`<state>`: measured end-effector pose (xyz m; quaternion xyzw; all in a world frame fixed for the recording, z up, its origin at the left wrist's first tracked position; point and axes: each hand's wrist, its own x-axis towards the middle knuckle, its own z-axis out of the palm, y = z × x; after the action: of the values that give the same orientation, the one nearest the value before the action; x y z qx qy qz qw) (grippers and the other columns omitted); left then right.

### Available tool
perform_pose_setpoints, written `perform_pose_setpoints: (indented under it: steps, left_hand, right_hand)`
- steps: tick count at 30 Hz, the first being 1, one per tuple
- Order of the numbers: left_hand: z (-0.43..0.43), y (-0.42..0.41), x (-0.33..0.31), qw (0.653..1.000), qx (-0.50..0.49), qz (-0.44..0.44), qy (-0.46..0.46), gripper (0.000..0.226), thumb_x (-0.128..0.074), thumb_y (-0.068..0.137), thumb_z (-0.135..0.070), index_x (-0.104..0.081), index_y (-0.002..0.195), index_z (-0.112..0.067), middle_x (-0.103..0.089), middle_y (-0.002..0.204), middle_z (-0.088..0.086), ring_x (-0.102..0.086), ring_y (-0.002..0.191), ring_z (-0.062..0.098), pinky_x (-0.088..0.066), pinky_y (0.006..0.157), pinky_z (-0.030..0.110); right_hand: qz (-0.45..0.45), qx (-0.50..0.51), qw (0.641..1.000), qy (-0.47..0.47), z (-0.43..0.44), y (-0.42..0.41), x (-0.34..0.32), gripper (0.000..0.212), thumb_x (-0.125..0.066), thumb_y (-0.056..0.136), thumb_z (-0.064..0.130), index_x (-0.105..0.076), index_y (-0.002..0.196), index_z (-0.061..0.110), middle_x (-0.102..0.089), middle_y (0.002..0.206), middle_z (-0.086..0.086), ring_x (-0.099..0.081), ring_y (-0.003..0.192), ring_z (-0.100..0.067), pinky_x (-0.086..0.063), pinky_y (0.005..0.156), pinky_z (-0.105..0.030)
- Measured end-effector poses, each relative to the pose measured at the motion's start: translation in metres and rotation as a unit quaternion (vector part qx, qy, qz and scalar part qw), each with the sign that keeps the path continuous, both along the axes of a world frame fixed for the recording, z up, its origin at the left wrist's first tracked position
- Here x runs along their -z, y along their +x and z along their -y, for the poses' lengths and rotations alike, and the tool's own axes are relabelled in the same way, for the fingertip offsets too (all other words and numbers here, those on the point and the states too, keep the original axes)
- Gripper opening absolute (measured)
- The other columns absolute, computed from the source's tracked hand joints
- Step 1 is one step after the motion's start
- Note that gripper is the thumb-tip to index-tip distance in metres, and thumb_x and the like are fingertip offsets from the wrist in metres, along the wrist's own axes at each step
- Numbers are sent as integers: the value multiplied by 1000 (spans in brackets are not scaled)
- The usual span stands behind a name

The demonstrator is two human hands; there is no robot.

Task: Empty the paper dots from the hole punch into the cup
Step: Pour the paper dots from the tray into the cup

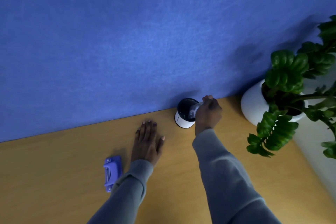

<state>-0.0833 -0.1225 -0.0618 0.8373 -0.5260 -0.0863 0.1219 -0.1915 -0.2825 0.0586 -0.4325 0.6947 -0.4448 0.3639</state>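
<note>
Our right hand (pixel 209 112) clamps the dot tray (pixel 194 109) tilted over the cup (pixel 183 121) so dots fall inside; left hand (pixel 148 142) lies flat, fingers apart, on the bench (pixel 54 178).

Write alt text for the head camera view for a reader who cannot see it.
A person's right hand tips a small clear tray of paper dots over a white cup on a wooden desk by a blue wall. The left hand rests flat on the desk, the purple hole punch lies beside its sleeve, and a potted plant stands at right.
</note>
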Motion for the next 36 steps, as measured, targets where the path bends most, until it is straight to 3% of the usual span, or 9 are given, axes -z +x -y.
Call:
perform_pose_setpoints:
  steps: [2,4,8,11,14,17,20,28,36]
  left_hand:
    - [0,-1,0,1000,-5,1,-7,67,-33,99,-49,-39,151,-8,-37,160,16,-36,147,32,-20,121,44]
    - [-1,-1,1,1000,-8,0,-11,67,-34,99,-49,-39,152,-8,-36,160,16,-35,147,32,-20,121,44]
    - [-1,0,2,1000,-10,-4,-17,67,-34,99,-49,-38,152,-9,-35,160,16,-34,148,32,-23,122,46]
    - [-1,0,3,1000,-12,-4,-9,67,-35,99,-50,-37,153,-10,-35,161,15,-34,148,32,-26,121,48]
    - [-1,0,3,1000,-14,-1,-8,68,-36,99,-51,-35,154,-10,-34,161,15,-34,148,32,-25,122,48]
    - [-2,1,2,1000,-13,6,-2,69,-35,100,-52,-32,155,-10,-32,162,14,-31,150,31,-21,122,46]
    - [-2,1,2,1000,-12,9,1,69,-34,100,-52,-31,155,-11,-30,163,14,-29,151,30,-21,124,46]
    - [-1,-1,3,1000,-10,17,7,71,-36,99,-53,-33,155,-9,-31,162,15,-30,150,32,-24,122,49]
    - [0,-1,1,1000,-4,22,19,69,-35,101,-48,-28,156,-7,-29,163,16,-29,150,32,-24,121,52]
  right_hand:
    - [-123,-40,988,-85,-2,7,3,38,-38,106,23,-68,96,3,-70,85,-13,-63,81,-35,-35,67,-29]
    - [-181,-78,966,-168,-4,15,8,34,-40,105,18,-64,90,-1,-69,85,-21,-66,87,-43,-39,65,-32]
    - [-335,-141,897,-250,-10,20,21,18,-51,99,0,-66,91,-9,-72,85,-24,-68,106,-48,-58,89,-49]
    - [-466,-161,837,-235,-13,17,27,29,-44,105,15,-67,96,1,-77,85,-13,-66,114,-38,-50,99,-50]
    - [-524,-156,797,-258,-15,16,26,34,-43,106,21,-69,91,8,-74,76,-5,-67,96,-33,-49,86,-47]
    - [-510,-167,787,-303,-15,12,26,23,-52,102,19,-70,91,10,-73,82,-4,-62,86,-34,-49,68,-42]
    - [-456,-179,812,-318,-14,7,25,13,-59,95,15,-71,95,12,-68,101,-11,-57,89,-35,-50,69,-42]
    - [-413,-200,824,-331,-12,6,19,25,-50,100,19,-72,91,12,-59,90,-15,-51,79,-33,-45,67,-43]
    - [-363,-221,847,-320,-17,7,26,20,-57,100,17,-74,92,9,-58,85,-13,-47,80,-28,-46,59,-41]
